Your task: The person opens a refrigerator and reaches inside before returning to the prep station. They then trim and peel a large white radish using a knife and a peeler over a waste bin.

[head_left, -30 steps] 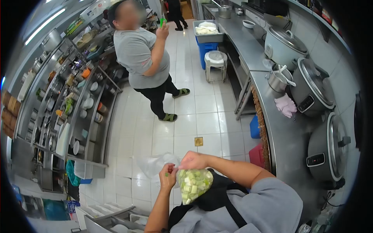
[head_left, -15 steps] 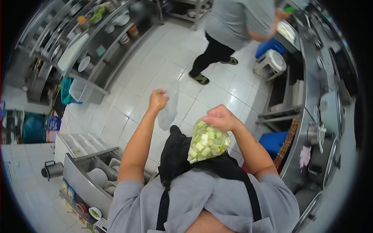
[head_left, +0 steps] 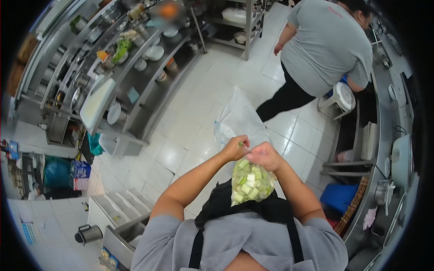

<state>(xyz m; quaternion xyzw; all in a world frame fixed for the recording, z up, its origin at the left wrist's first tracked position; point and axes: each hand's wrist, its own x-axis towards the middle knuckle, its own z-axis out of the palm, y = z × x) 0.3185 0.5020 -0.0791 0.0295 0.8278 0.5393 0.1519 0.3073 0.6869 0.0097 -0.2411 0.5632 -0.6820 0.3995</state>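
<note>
A clear plastic bag of pale green vegetable cubes (head_left: pixel 251 183) hangs in front of my apron. Its gathered neck is closed in the fist of my right hand (head_left: pixel 266 156). Just to its left, my left hand (head_left: pixel 237 148) grips a second, thin translucent plastic bag (head_left: pixel 240 118), which billows out beyond my fingers over the floor. A small green bit shows between the left fingers; I cannot make out what it is. Both hands are close together at the neck of the filled bag, and whether they touch is unclear.
A co-worker in a grey shirt (head_left: pixel 325 49) stands at the right counter, near a white stool (head_left: pixel 342 98). Steel shelving with a cutting board (head_left: pixel 97 104) and pots lines the left. White trays (head_left: pixel 124 208) and a steel jug (head_left: pixel 89 234) are at lower left.
My left hand has moved right, up to my right hand, and the empty bag has spread open outward. The co-worker has shifted and turned toward the right counter. My view has turned slightly.
</note>
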